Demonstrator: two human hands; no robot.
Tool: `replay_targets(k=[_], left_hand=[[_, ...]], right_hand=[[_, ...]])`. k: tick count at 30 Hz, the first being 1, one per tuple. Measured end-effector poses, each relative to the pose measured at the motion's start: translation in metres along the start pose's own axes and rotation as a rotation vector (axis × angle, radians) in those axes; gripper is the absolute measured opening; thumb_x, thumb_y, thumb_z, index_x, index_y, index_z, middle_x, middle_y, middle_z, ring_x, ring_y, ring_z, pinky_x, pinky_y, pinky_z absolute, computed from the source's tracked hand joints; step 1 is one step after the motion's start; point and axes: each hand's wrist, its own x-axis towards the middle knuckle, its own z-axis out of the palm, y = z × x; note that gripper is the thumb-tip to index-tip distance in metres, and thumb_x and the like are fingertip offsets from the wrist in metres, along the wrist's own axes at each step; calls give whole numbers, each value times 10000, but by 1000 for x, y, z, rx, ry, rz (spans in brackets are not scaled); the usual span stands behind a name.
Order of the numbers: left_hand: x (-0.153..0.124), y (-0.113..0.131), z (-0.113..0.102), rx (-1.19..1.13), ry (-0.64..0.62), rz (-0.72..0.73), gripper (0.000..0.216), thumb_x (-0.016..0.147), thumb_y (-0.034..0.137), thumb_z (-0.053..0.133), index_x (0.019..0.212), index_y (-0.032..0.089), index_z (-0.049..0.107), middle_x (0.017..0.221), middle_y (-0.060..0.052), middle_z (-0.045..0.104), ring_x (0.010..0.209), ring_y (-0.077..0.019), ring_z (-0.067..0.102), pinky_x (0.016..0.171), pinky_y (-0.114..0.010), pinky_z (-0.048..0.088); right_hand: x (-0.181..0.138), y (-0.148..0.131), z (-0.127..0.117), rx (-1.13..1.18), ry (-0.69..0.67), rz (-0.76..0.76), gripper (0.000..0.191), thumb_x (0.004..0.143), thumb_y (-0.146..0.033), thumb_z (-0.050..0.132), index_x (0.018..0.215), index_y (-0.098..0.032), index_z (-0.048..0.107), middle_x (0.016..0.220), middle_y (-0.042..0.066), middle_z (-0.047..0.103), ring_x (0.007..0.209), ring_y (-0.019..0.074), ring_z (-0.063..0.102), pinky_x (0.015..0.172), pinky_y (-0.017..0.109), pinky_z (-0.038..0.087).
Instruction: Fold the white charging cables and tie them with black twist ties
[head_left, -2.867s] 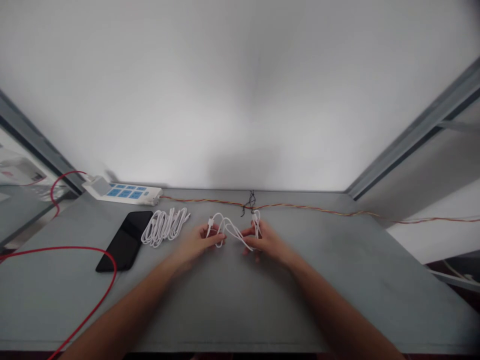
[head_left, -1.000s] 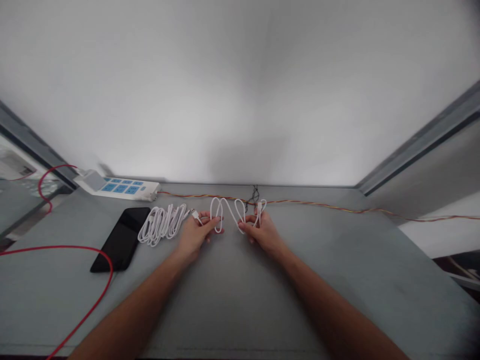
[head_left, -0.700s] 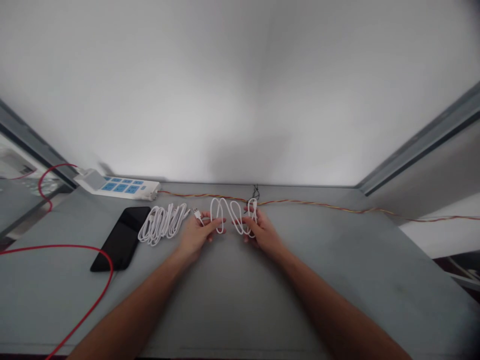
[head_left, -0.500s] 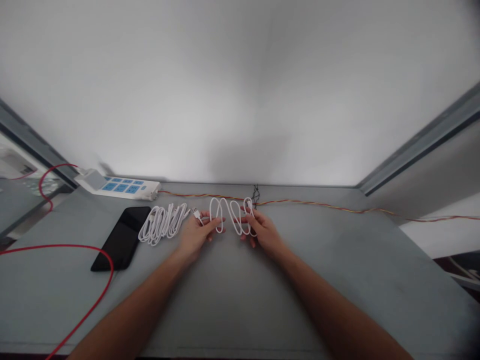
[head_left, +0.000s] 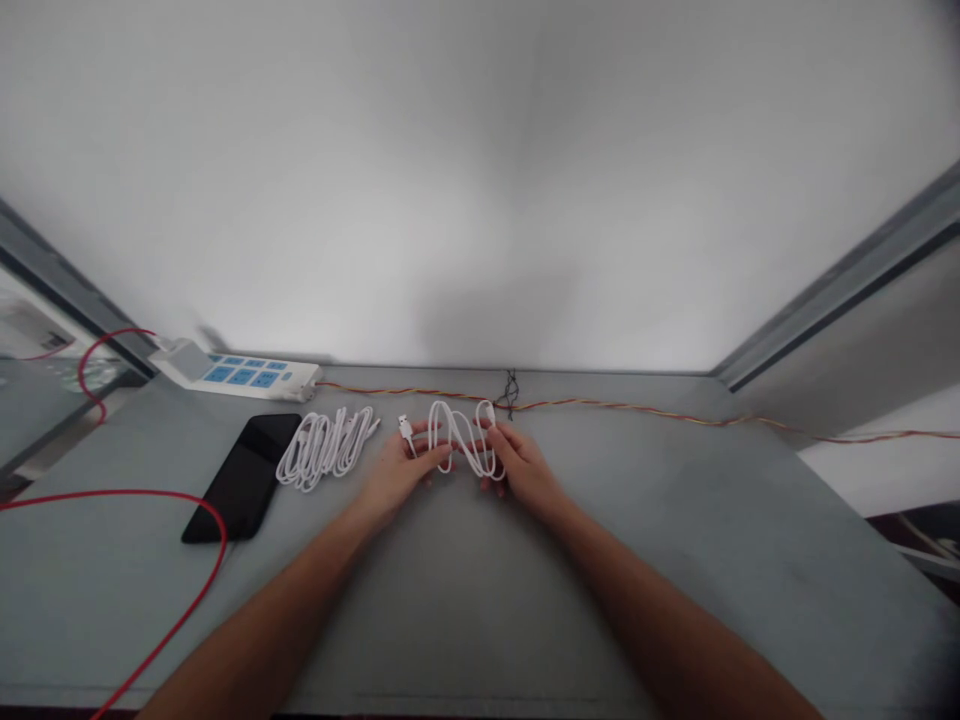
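A white USB cable (head_left: 466, 440) hangs in loose loops between my two hands, just above the grey table. My left hand (head_left: 397, 472) pinches its left loops, and the USB plug (head_left: 406, 430) sticks up beside the thumb. On the other side, my right hand (head_left: 523, 468) is closed on the right-hand loops, with a white connector end (head_left: 490, 412) showing above the fingers. Left of my left hand, more white cables (head_left: 326, 447) lie in coiled bundles on the table. Some fingertips are hidden behind the loops.
A black smartphone (head_left: 247, 475) lies left of the bundles. A white power strip (head_left: 255, 375) with blue sockets and a plugged-in white adapter (head_left: 180, 360) sits by the wall. Its twisted red-yellow wire (head_left: 622, 404) runs rightward. A red cable (head_left: 202, 590) curves across the left side.
My hands have come closer together, bunching the cable loops. The USB plug has shifted slightly right and now points more upright. The phone and coiled bundles stay in place.
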Motion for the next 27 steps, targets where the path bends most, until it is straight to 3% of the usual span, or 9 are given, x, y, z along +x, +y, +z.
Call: replay_targets(k=[4,7,11,14,17,21,24,27], left_hand=[[-5,2,4,87,-142,42,305,723,266,678,1013,179,643,901,-47,688,733,-162,604,575,-232,431],[-8,0,6,140,-132,78,197,722,219,628,911,182,669,798,-19,653,709,-166,566,593,-247,441],[-13,1,8,167,-104,91,162,755,260,587,872,199,681,777,-17,650,786,-204,577,700,-284,462],[-19,2,10,164,-85,73,227,800,343,575,956,210,670,967,-43,674,1037,-246,563,920,-325,421],[-22,1,12,157,-158,118,373,819,427,566,1116,206,605,1214,-72,600,1198,-252,491,1036,-357,351],[-22,-4,16,175,-231,141,552,786,520,582,1213,176,522,1161,-106,612,1089,-262,566,936,-389,442],[-20,-6,19,146,-188,51,608,789,586,540,1224,162,499,979,-79,657,836,-215,640,736,-341,513],[-18,-7,20,161,-90,1,576,811,591,500,1181,150,520,825,-40,647,650,-165,611,580,-280,492]], right_hand=[[-5,0,5,-224,-42,-143,458,885,-579,391,851,-197,640,625,4,564,525,135,527,476,238,416],[-8,-2,7,-389,-8,-310,417,911,-492,410,755,-205,669,707,29,561,698,169,546,643,281,431],[-11,-5,10,-430,-7,-328,346,909,-411,451,778,-218,707,653,6,505,647,156,497,617,269,372],[-15,-9,15,-362,-1,-286,334,896,-404,480,756,-210,713,626,-6,475,609,140,464,582,252,346],[-20,-13,20,-340,17,-287,319,889,-405,496,778,-204,717,630,-8,468,617,134,453,578,244,335],[-26,-15,26,-365,-6,-351,331,920,-375,444,776,-185,674,660,0,501,637,129,465,596,243,348],[-29,-15,28,-351,2,-365,396,958,-374,346,710,-180,588,691,7,513,652,128,477,618,247,373],[-32,-16,28,-336,5,-388,433,966,-403,296,686,-186,544,721,15,512,690,134,489,649,253,394]])
